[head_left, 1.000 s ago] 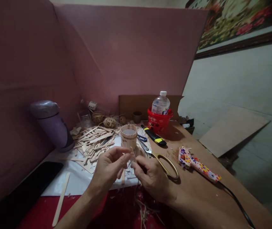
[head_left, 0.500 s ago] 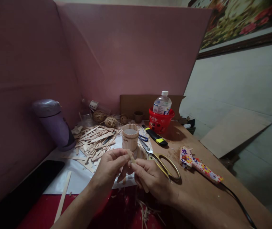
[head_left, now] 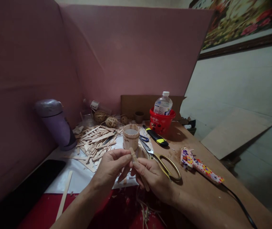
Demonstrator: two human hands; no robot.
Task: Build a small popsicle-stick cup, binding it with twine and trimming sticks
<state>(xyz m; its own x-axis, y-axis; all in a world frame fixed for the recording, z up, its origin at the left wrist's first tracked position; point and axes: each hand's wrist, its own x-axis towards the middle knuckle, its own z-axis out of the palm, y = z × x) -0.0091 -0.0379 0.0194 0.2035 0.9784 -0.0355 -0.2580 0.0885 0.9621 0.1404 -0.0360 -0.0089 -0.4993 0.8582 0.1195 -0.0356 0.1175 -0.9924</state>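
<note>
A flat wooden craft stick [head_left: 133, 154] is pinched between my two hands, low in the middle of the view. My left hand [head_left: 114, 163] is closed, thumb and forefinger at the stick's upper end. Around its lower part my right hand [head_left: 151, 175] is closed, and the far end pokes out below the palm. Just beyond my fingers stands a round cup clad in wooden sticks [head_left: 131, 137], upright, with a scalloped rim. Gold-handled scissors [head_left: 168, 167] lie right of my right hand. A heap of loose craft sticks [head_left: 98, 141] spreads left of the cup.
A black-and-yellow utility knife [head_left: 155, 136] lies before a red bucket [head_left: 161, 122] holding a plastic bottle [head_left: 164, 105]. At right is a flower-patterned glue gun [head_left: 200, 165] with a cord. A purple tumbler [head_left: 56, 124], a black phone-like slab [head_left: 47, 173] and twine balls [head_left: 111, 121] are at left and back.
The stick's upper end shows a little more above my fingers, and its tilt has shifted slightly. Both hands keep their grip. The whole view has slid slightly.
</note>
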